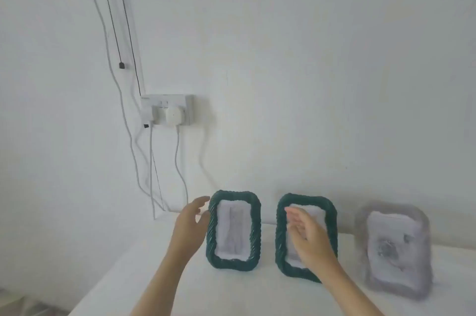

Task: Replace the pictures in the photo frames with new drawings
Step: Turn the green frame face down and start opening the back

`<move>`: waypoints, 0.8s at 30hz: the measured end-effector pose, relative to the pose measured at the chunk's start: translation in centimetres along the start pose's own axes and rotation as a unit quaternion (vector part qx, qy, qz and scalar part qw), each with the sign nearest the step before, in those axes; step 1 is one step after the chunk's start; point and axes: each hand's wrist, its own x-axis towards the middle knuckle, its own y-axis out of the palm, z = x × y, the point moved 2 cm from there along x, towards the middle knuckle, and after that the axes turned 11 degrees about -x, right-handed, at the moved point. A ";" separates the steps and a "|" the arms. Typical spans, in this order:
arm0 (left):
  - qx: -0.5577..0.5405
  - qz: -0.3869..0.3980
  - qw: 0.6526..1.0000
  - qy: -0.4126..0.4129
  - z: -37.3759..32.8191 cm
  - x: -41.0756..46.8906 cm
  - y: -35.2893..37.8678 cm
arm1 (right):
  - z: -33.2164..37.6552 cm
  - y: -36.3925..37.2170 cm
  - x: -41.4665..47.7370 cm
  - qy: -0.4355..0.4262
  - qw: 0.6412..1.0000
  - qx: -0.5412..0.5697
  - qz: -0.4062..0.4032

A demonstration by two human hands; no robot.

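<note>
At the far left, thin white and dark cables (176, 153) down the white wall, around a white socket (167, 109) with two plugs in it. Below, a white table (123, 277), with three photo frames upright in a row near the wall. Next, the left hand (189, 225): open, fingers loosely spread, holding nothing, just beside the left edge of the first green frame (212, 235); touching it or not, impossible to tell because of blur. Inside this dark green, rope-like border, a pale picture (233, 230) with a faint grey drawing. Then the second green frame (280, 238), of the same kind, a little apart from the first. In front of it the right hand (309, 235): open, fingers straight, gripping nothing, covering part of the white sheet (318, 214) inside; contact with the frame not clear. At the far right, much blurred, a grey frame (362, 238), also standing on the table, with a sketched picture (389, 246) in dark grey lines.
</note>
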 end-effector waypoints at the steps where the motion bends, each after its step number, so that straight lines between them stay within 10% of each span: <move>1: -0.010 0.006 1.000 -0.025 0.8 -0.6 -0.1 | -0.3 1.2 -0.5 0.017 1.000 0.008 0.021; 11: -0.131 0.076 0.962 -0.226 6.4 -2.4 0.2 | -1.4 7.7 -0.9 0.143 0.975 0.080 0.148; 24: -0.149 0.046 0.980 -0.128 4.2 -3.1 -0.2 | 1.2 5.9 -1.9 0.091 0.982 0.162 0.024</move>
